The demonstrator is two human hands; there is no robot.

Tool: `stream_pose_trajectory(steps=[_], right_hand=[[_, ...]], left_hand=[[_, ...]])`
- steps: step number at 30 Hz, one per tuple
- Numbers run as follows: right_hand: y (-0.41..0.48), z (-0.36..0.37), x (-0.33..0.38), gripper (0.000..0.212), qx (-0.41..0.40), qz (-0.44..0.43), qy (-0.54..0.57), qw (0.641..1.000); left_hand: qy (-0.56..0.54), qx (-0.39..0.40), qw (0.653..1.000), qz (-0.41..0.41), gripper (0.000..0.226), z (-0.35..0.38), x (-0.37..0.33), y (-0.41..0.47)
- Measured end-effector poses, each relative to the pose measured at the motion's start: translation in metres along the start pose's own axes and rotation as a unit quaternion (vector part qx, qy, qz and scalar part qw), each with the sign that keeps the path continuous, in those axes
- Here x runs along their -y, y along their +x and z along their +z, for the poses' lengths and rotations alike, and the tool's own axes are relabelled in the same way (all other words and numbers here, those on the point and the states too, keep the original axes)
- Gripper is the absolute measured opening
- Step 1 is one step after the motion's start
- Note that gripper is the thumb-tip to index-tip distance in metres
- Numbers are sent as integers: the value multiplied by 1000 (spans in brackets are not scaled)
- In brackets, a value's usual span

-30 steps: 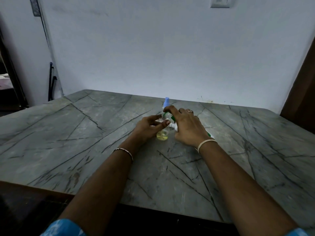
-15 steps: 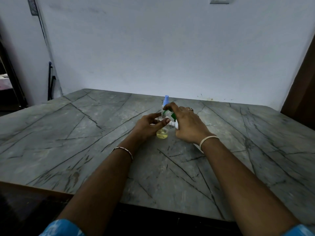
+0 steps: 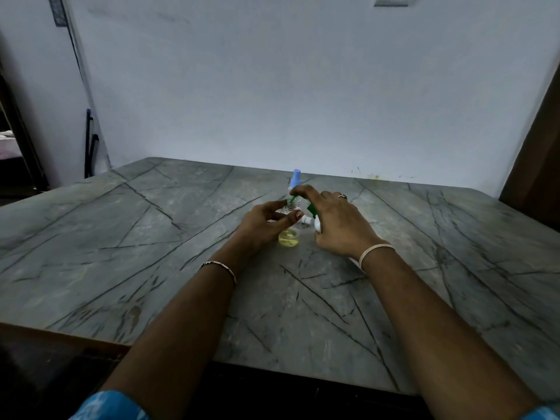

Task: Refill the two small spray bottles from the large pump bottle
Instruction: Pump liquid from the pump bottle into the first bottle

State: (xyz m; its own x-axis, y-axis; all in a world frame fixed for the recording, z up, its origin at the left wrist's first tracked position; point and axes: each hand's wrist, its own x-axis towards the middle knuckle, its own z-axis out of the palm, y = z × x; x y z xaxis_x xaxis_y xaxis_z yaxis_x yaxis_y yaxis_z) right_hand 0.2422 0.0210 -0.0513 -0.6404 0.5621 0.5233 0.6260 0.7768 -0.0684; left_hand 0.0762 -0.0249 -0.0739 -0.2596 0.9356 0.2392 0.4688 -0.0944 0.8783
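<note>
A small clear spray bottle (image 3: 289,236) with yellow liquid at its bottom stands on the marble table (image 3: 151,237). My left hand (image 3: 266,221) grips its upper part between thumb and fingers. My right hand (image 3: 339,225) holds the large white pump bottle (image 3: 316,223) tilted toward it, forefinger on the green pump head (image 3: 298,197), whose nozzle points at the small bottle's neck. Behind them stands a second small spray bottle with a blue cap (image 3: 296,178), partly hidden.
The grey veined tabletop spreads wide on both sides, its near edge at the bottom of the view. A pale wall (image 3: 303,86) rises behind the table. A dark brown door edge (image 3: 536,165) stands at the right, a dark doorway at the left.
The view has shifted slightly. My right forefinger has pressed a little lower on the green pump head. My left hand keeps its hold on the small bottle.
</note>
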Motion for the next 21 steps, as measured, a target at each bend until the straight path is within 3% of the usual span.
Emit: stream_pose_trajectory(steps=[5, 13, 21], right_hand=[[6, 4, 3, 72, -13, 4, 24, 1000], [0, -1, -1, 88, 9, 3, -8, 1000], [1, 0, 2, 80, -6, 7, 0, 1000]], left_hand=[[-9, 5, 1000, -1, 70, 0, 0, 1], [-8, 1, 1000, -2, 71, 0, -1, 1], [-20, 5, 1000, -3, 72, -1, -1, 0]])
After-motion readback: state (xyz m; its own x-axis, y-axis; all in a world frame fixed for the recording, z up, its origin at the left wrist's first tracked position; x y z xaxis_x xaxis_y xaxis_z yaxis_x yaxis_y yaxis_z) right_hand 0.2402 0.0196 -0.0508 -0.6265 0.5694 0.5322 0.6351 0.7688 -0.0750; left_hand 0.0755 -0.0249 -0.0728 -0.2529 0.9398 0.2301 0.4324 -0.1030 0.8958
